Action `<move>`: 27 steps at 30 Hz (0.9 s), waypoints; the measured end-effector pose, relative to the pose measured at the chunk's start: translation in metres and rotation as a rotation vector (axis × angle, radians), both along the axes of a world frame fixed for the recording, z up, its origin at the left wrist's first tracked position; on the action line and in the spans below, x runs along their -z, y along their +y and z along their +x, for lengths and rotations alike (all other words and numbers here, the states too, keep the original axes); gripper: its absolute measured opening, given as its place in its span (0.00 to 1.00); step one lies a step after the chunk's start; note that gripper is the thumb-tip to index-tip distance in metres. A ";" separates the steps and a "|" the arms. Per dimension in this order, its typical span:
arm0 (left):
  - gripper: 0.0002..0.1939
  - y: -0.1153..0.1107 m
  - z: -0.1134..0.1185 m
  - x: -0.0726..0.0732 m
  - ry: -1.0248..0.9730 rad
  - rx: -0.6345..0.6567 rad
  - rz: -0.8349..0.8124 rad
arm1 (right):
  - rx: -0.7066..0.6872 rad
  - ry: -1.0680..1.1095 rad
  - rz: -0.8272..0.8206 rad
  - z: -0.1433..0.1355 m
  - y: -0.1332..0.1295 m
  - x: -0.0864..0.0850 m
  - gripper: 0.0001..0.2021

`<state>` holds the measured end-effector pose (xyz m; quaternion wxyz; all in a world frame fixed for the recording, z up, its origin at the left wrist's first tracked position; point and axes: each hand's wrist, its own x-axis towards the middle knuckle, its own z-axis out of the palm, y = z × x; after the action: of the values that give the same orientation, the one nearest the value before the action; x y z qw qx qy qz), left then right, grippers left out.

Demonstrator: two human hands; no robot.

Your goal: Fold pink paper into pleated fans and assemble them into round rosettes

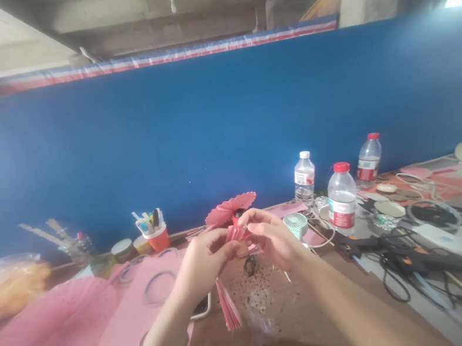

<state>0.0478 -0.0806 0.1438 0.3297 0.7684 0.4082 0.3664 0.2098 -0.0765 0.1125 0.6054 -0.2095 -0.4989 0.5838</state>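
Both hands meet above the middle of the table around a strip of pleated pink paper (229, 307). My left hand (206, 261) is closed on it, thumb against fingers, and its lower end fans out below the palm. At the paper's top end, my right hand (271, 237) has thumb and fingertips pinched together; fingers partly hide the contact. Just behind the hands stands a scalloped pink paper fan (230, 207), with something red and dark under it. A small black coil (249, 265) lies on the table below my hands.
Left are pink paper sheets (118, 342), a large pink pleated paper (42, 343) and an orange cup of pens (157, 238). A phone (203, 307) lies under my left wrist. Right are several water bottles (343, 198), a small green fan (296, 224) and tangled black cables (407, 261).
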 end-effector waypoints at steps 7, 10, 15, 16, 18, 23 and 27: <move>0.09 0.000 0.006 -0.002 -0.126 0.074 -0.155 | -0.061 0.173 -0.053 -0.004 0.003 0.001 0.04; 0.08 0.000 0.006 -0.001 -0.092 0.074 -0.164 | -0.072 0.190 -0.054 -0.004 0.003 0.001 0.03; 0.07 0.002 0.007 0.003 -0.130 0.103 -0.231 | -0.082 0.221 -0.045 -0.005 0.004 0.004 0.03; 0.07 0.002 0.007 0.004 -0.147 0.115 -0.244 | -0.079 0.224 -0.043 -0.006 0.004 0.004 0.04; 0.09 0.002 0.008 0.006 -0.201 0.158 -0.291 | -0.068 0.223 -0.040 -0.007 0.004 0.004 0.05; 0.13 0.004 0.014 0.016 -0.460 0.254 -0.558 | -0.027 0.217 -0.022 -0.010 0.004 0.004 0.08; 0.14 0.003 0.020 0.026 -0.607 0.205 -0.626 | 0.065 0.229 -0.048 -0.015 0.004 0.006 0.08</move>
<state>0.0675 -0.0777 0.1177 0.6861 0.5257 0.3059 0.3993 0.1949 -0.0726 0.1070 0.6720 -0.1721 -0.4049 0.5957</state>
